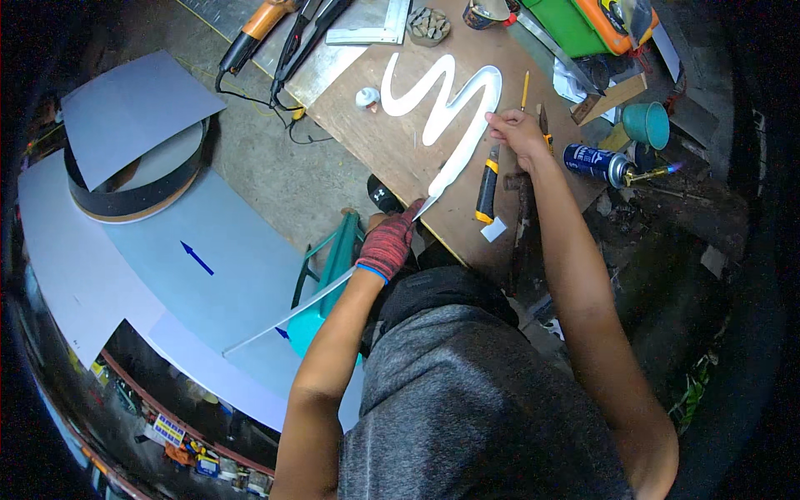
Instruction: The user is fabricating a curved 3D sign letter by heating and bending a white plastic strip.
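A white wavy letter-like shape [454,104] lies on the brown wooden board [358,117]; at its near end a long thin white strip [287,321] runs through my left hand and trails down to the left. My left hand [389,244], in a red and black glove with a blue cuff, is closed around that strip by the board's near edge. My bare right hand [518,137] pinches the right side of the white shape with its fingertips. Just below it lies a yellow and black utility knife [487,193]. A yellow pencil [525,90] rests above the hand.
On the right, a blue gas canister torch [596,164] shows a small flame at its nozzle. A green cup [646,125] stands behind it. A small white bottle [367,98], a bowl of stones [428,29] and a metal square [367,35] are on the left and far side.
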Tool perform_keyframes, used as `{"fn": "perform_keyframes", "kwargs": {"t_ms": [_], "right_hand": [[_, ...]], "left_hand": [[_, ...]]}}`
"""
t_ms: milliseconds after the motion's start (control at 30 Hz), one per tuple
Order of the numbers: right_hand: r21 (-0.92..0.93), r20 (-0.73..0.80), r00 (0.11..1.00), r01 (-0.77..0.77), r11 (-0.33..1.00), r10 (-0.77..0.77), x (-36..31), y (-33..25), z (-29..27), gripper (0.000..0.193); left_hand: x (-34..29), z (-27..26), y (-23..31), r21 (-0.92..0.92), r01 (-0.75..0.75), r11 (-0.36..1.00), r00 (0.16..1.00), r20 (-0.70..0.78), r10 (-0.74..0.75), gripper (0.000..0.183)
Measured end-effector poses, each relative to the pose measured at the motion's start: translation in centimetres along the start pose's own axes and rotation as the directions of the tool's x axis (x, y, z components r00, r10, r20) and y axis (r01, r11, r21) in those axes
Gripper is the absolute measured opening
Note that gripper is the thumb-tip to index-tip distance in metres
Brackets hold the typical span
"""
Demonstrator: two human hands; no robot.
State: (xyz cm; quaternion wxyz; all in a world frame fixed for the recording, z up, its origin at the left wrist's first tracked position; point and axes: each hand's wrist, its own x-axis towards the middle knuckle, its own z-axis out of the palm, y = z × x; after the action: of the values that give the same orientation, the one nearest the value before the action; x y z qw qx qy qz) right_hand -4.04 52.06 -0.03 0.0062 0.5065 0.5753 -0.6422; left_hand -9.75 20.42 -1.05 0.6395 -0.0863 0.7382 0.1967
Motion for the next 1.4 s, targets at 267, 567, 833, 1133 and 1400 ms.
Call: {"fn": "perform_keyframes", "kwargs": {"t_ms": [267,567,833,1133,1400], "right_hand": [[-0.027,-0.013,0.999,-0.036,0.999,0.035,-0.4,-0.5,-0.2,0.033],[-0.039,0.014,0.999,0.037,0.999,-0.037,-0.6,0.0,-0.2,0.037],[-0.192,0.068,0.997,0.039,0.981,-0.027,-1.3,0.6,-0.2,0.044],[-0.2,0.065,0.995,0.091,0.976,-0.08,-1.4,0.8,0.3,0.042],[-0.252,0.011,0.998,0.068,0.965,-0.067,-1.1,0.7,0.9,0.045]], "left_hand": [[-2.9,-0.7,-0.4,0.596,-0.631,0.496,0.634,0.028,0.773,0.042],[-2.5,-0.4,-1.0,0.558,-0.656,0.509,0.607,-0.011,0.794,0.052],[-4.0,-0.9,0.4,0.545,-0.61,0.575,0.698,0.027,0.715,0.054],[-4.0,-0.7,0.3,0.562,-0.589,0.581,0.711,0.02,0.703,0.054],[-4.4,-1.2,-0.4,0.34,-0.615,0.711,0.757,0.003,0.653,0.056]]}}
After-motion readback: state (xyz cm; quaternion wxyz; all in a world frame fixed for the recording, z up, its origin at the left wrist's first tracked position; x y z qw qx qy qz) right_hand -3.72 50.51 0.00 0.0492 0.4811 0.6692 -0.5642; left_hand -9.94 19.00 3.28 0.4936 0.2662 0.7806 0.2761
